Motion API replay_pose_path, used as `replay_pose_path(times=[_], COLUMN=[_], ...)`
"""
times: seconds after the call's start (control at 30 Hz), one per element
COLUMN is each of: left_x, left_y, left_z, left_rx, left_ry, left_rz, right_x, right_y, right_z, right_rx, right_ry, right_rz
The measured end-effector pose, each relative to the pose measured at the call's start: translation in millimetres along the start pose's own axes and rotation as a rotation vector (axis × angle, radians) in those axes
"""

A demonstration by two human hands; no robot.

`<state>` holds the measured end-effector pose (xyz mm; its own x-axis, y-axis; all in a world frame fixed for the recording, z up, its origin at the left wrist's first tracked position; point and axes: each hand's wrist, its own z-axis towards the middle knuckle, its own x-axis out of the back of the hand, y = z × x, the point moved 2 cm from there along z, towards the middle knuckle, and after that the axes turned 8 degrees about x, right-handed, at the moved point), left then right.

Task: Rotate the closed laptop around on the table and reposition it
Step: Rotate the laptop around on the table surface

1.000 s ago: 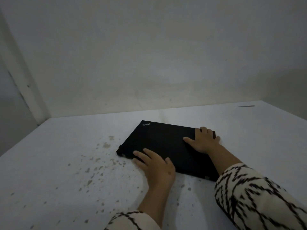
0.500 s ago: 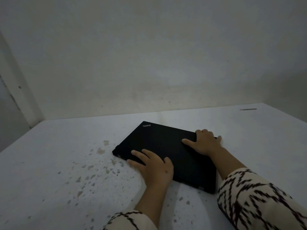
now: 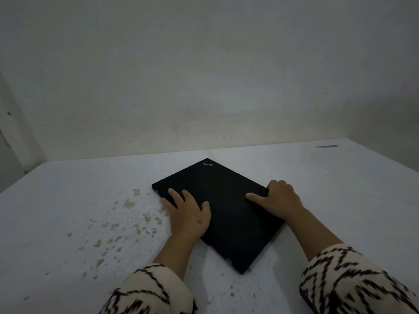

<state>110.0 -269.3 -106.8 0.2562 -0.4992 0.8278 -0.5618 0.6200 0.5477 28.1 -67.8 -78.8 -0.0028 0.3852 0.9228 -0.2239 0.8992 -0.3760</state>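
White speckled surface [image 3: 68, 211], bounded at the rear by a plain wall, carrying a closed black laptop [image 3: 226, 207] near its middle. The laptop lies flat and skewed to the surface edges: one corner, bearing the lid's small lettering, points away toward the wall, and the opposite corner points back toward the person, so that the long axis runs from far left to near right. Both forearms, in sleeves of pale cloth with a dark zigzag pattern, reach forward from the lower edge of the view and bracket the laptop from either side. The left hand [image 3: 189, 215] rests palm down across the laptop's left edge, fingers spread and extended over the lid toward the left corner, the thumb lying on the lid; it presses rather than grips. The right hand [image 3: 281, 197] sits at the right corner, fingers curled over the far edge and the thumb laid flat on the lid pointing left, so that this corner is lightly clasped between thumb and fingers. Neither hand is plainly nearer, since both are in contact. Judged from this pose, further turning depends on the two hands pushing in opposite directions about the laptop's centre, the lid sliding flat on the surface.
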Motion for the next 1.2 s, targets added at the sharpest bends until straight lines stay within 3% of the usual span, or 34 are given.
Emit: replay_pose_path(times=[0.23, 0.6, 0.83, 1.0, 1.2], left_x=[21.5, 38.4, 24.0, 20.5, 21.7], left_y=[-15.8, -29.2, -22.3, -30.9, -37.3], left_z=[22.6, 32.0, -19.2, -61.5, -66.8], left_rx=[-0.093, -0.182, -0.146, -0.205, -0.284], left_ry=[-0.060, -0.081, -0.048, -0.195, -0.235], left_rz=[0.013, 0.070, 0.174, 0.123, 0.179], right_x=[-4.1, -7.3, -8.5, -12.7, -12.5], right_y=[-10.5, -25.9, -31.6, -35.7, -38.4], right_z=[-19.5, -39.5, -34.7, -31.2, -31.2], right_rx=[0.018, 0.052, 0.036, 0.068, 0.029], right_ry=[0.020, -0.099, -0.075, -0.047, -0.021], right_rz=[0.058, 0.034, 0.062, 0.220, 0.307])
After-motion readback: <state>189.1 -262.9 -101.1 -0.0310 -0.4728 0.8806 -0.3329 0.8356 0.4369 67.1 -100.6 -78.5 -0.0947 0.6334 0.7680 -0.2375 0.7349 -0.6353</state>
